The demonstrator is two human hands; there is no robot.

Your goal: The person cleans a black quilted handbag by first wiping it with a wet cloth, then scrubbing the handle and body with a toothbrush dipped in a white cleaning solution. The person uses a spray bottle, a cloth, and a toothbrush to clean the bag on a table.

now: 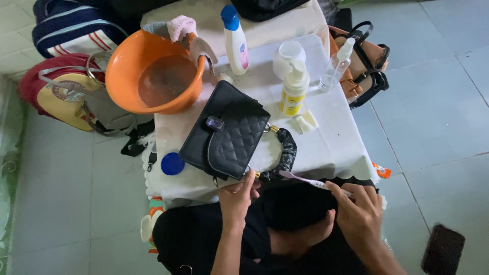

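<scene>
Down at the near edge of the bench (336, 147), the left hand (237, 198) is closing its grip on the near end of the black handbag (229, 135), fingers pinching where the dark wrapped handle (282, 155) is meeting the gold fitting. The right hand (359, 209) is holding a toothbrush (305, 179) in a closed grip, its head lying against the handle just beside the left fingers. The handbag is lying flat and tilted on the white cloth, its handle arching toward the front edge.

Behind it an orange basin (158, 71) is overhanging the bench's far left corner, with a pink cloth (183, 28) draped on its rim. A blue-capped bottle (235, 40), a yellow pump bottle (294, 94), a white jar (288, 56) and a clear spray bottle (336, 63) are crowding the far right part. A blue lid (172, 163) is sitting near the left edge. Bare cloth is lying open to the right of the handle; tiled floor (438, 112) is stretching open on the right side.
</scene>
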